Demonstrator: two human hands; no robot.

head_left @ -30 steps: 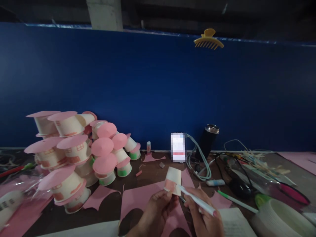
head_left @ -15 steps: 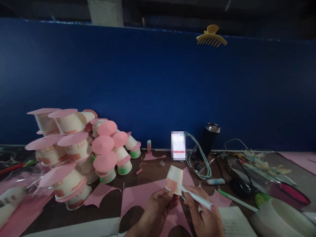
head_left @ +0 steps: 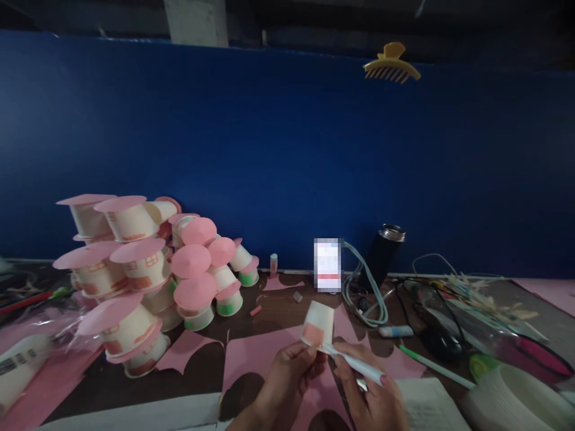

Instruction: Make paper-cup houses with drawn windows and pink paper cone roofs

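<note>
My left hand (head_left: 290,374) pinches a small white paper cup (head_left: 320,317) by its rim, the cup upside down and tilted. A reddish-orange coloured patch (head_left: 313,335) marks its side. In my right hand (head_left: 371,389) is a white marker pen (head_left: 359,363), its tip against the cup near the rim. Cut pink paper (head_left: 251,353) lies on the table beneath both hands. Left of them stands a stack of decorated paper cups (head_left: 144,263) with pink paper discs (head_left: 195,291) on top; some cups have green or orange colouring.
A phone-like blurred screen (head_left: 327,266) leans at the back beside a coiled cable (head_left: 380,308) and a black flask (head_left: 384,254). A glue stick (head_left: 395,331), a green-tipped pen (head_left: 433,364), a black mouse (head_left: 442,341) and a white bowl (head_left: 521,395) lie right. A yellow hair claw (head_left: 392,63) hangs above.
The marker's tip has shifted slightly down and left along the cup, with my right hand tilting a little. The surroundings sit slightly further right in view.
</note>
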